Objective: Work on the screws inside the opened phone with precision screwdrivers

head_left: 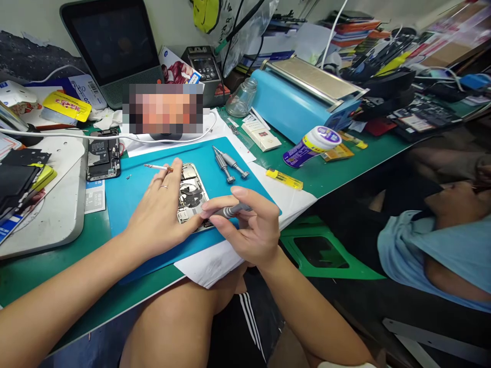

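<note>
An opened phone (pixel 192 194) lies on a blue work mat (pixel 130 199), its inner parts showing. My left hand (pixel 161 214) rests on the phone's left side, pressing it down, with a cigarette (pixel 157 167) pinched between two fingers and a ring on one finger. My right hand (pixel 249 227) is closed round a grey screwdriver (pixel 232 210), whose tip points at the phone's lower edge.
Two more grey screwdrivers (pixel 230 166) lie on the mat behind the phone. Another opened phone (pixel 103 159) sits at the left, a yellow tool (pixel 284 179) and a glue bottle (pixel 311 145) at the right. A blue machine (pixel 303 94) stands behind. A person (pixel 441 245) sits at right.
</note>
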`<state>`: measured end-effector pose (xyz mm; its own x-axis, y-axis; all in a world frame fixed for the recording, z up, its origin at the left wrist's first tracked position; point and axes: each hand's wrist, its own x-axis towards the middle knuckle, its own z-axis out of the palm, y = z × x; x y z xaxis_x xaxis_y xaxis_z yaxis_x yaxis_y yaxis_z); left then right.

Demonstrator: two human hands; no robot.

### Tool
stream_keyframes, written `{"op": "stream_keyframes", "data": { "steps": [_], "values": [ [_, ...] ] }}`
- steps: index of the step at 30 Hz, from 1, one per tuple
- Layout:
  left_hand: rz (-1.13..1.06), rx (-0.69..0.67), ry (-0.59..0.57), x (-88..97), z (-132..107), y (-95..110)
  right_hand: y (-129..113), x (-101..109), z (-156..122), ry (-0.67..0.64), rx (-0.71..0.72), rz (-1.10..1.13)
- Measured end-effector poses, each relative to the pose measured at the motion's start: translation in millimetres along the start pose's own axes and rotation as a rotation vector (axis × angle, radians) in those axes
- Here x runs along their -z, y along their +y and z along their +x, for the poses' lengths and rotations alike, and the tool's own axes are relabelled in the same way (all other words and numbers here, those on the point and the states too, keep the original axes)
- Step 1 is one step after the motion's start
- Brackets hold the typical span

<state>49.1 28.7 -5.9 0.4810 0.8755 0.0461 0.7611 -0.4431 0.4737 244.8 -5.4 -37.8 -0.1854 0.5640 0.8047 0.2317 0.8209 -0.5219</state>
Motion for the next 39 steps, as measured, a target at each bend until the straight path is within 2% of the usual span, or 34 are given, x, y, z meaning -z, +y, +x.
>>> {"op": "stream_keyframes", "data": {
  "steps": [4, 12, 18, 39],
  "values": [
    [0.002, -0.004, -0.001, -0.7, -0.6, -1.6, 1.5, -1.2, 1.9, -0.039, 0.053, -0.023],
    [-0.014, -0.011, 0.031, -1.6, -2.6, -3.4, -1.5, -3.5, 2.9, -0.029, -0.014, -0.026],
    [-0.045, -0.018, 0.025, -0.5, -2.8, -2.6, -1.0, -3.2, 2.8, -0.053, 0.045, -0.038],
    [-0.026, -0.002, 0.027, 0.0, -3.9, -2.4, -2.0, -4.7, 0.3, -0.034, 0.020, -0.018]
  ]
}}
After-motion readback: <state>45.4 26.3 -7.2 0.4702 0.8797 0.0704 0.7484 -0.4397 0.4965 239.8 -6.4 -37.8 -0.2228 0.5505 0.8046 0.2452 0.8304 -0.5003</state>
